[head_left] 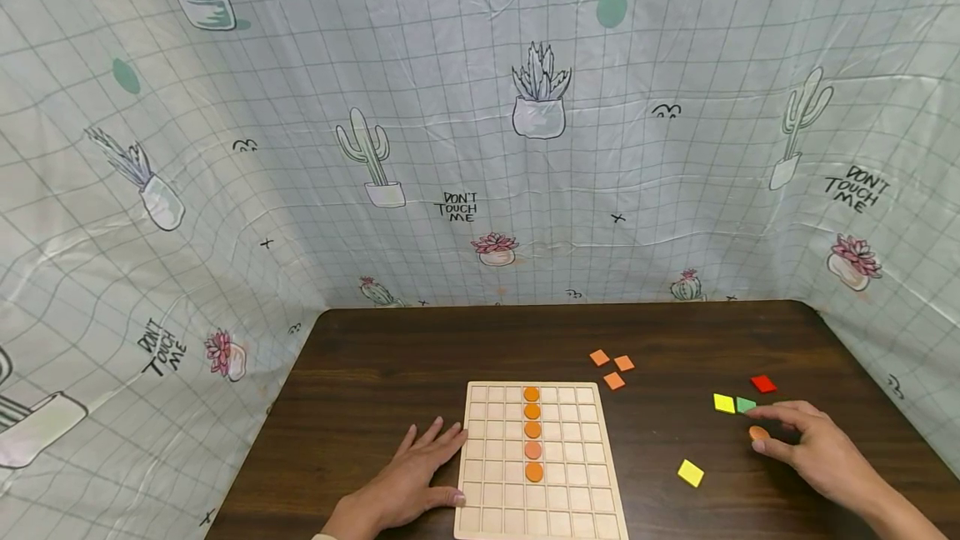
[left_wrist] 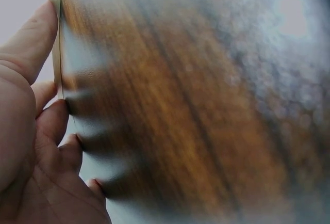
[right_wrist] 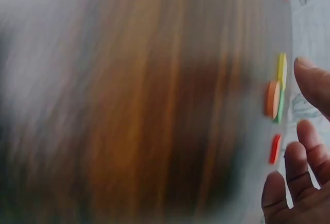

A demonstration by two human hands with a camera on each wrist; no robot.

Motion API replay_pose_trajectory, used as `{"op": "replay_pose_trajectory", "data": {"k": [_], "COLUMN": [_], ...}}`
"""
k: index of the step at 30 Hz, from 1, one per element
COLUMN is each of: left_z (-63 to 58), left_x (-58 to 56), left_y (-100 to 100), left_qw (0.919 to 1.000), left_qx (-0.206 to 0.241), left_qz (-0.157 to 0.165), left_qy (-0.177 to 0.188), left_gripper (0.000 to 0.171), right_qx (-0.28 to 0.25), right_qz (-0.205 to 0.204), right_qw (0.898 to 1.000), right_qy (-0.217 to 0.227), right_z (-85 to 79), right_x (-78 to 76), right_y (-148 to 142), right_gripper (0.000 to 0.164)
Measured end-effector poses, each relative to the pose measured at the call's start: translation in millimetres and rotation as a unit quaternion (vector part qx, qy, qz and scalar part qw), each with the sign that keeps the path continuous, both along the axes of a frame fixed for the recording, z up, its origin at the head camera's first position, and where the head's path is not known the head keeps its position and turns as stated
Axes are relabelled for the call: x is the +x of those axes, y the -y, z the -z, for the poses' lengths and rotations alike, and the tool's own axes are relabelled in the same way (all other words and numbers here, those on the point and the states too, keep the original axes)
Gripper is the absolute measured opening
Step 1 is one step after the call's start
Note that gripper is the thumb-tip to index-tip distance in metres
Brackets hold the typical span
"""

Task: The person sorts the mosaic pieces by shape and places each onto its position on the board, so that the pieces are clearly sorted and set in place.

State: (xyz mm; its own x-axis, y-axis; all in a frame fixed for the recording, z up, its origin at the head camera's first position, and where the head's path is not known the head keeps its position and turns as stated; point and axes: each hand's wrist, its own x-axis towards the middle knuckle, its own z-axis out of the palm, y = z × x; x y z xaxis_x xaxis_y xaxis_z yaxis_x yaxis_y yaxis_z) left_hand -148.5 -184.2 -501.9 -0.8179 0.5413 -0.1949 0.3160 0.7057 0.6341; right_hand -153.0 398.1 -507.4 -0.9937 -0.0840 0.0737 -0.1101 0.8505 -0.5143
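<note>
A pale wooden grid board [head_left: 502, 497] lies on the dark table, with a column of several orange discs [head_left: 532, 430] in its middle squares. My left hand [head_left: 408, 473] rests flat on the table, fingers spread, its fingertips and thumb at the board's left edge. In the left wrist view the thumb [left_wrist: 36, 41] meets the board's rim [left_wrist: 58, 43]. Off to the right, my right hand [head_left: 821, 448] hovers with thumb and fingers apart around a loose orange disc [head_left: 759, 433], which lies on the table. In the right wrist view a gap shows between this disc [right_wrist: 273, 99] and the fingers.
Beyond the right fingertips lie a green tile [head_left: 745, 404], a yellow tile [head_left: 723, 403] and a red tile [head_left: 763, 383]. Another yellow tile [head_left: 691, 473] sits nearer the board. Three orange tiles [head_left: 614, 380] are past the board's far right corner. A patterned curtain [head_left: 570, 190] surrounds the table.
</note>
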Motion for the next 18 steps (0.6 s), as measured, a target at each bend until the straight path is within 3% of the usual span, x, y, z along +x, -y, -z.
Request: {"op": "replay_pose_trajectory", "data": {"k": [8,18], "left_z": [0.3,0.6], "left_x": [0.1,0.3], "left_y": [-0.5,0.1], "left_qw": [1.0,1.0], "left_qx": [0.0,0.002], "left_qz": [0.003,0.0], "left_qy": [-0.007,-0.004], "left_gripper": [0.089,0.089], "right_qx": [0.016,0.011], "right_qz": [0.01,0.013], "right_qw": [0.999,0.999], "right_qy": [0.03,0.04], "right_z": [5.5,7.4], "right_x": [-2.3,-4.9], "right_y": [-10.9,-11.9], "right_gripper": [0.047,0.04]}}
